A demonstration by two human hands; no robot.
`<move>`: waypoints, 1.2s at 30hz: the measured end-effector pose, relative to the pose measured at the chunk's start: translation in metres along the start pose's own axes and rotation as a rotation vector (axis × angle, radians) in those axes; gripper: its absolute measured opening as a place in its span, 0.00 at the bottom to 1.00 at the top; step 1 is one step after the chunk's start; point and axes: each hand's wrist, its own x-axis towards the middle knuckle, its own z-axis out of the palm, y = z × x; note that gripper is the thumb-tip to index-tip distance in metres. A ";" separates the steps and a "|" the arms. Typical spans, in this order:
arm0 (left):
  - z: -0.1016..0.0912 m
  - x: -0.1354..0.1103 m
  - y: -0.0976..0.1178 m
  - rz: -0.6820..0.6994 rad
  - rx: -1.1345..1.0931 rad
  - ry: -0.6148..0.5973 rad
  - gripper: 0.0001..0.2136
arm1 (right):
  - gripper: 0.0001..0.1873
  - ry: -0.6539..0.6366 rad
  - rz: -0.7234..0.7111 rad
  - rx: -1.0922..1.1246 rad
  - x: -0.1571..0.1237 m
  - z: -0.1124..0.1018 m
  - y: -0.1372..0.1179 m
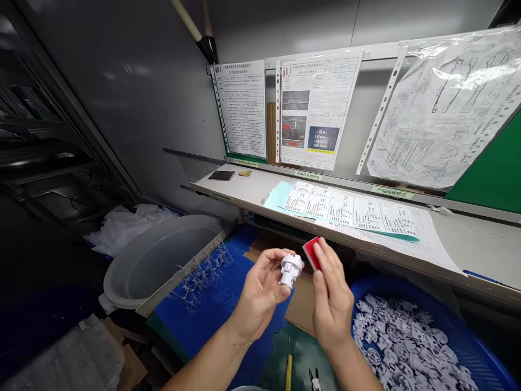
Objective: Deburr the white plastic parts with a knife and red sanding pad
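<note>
Between the thumb and fingers of my left hand (260, 290) is a white plastic part (291, 269), roughly upright, with a round toothed top and a narrower body. My right hand (332, 296) grips a small flat red pad (311, 253) with a pale edge, a short way right of the part and apart from it. Below the hands, a yellow-handled pointed knife (288, 365) lies on the green mat (280, 347). Beside it are the jaws of some pliers (315, 379), cut off by the bottom edge.
A blue basket (474, 336) of similar white parts stands at right. Thin sprues (205, 271) lie on a blue sheet (244, 239) at left, near a large grey tub (122, 271). Papers (354, 209) cover part of the shelf (248, 190) ahead, under posted sheets (317, 108).
</note>
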 end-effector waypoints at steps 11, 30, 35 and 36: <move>-0.002 -0.001 -0.002 -0.072 -0.025 0.023 0.23 | 0.28 0.000 -0.097 -0.005 -0.001 0.006 -0.006; 0.001 -0.001 -0.007 -0.055 -0.160 0.050 0.18 | 0.29 0.023 -0.102 -0.026 -0.005 0.013 -0.008; -0.001 -0.001 -0.009 -0.094 -0.178 0.065 0.18 | 0.29 -0.007 -0.166 -0.031 -0.004 0.014 0.001; -0.002 -0.001 -0.009 -0.099 -0.199 0.070 0.18 | 0.29 0.008 -0.150 -0.041 -0.004 0.014 0.003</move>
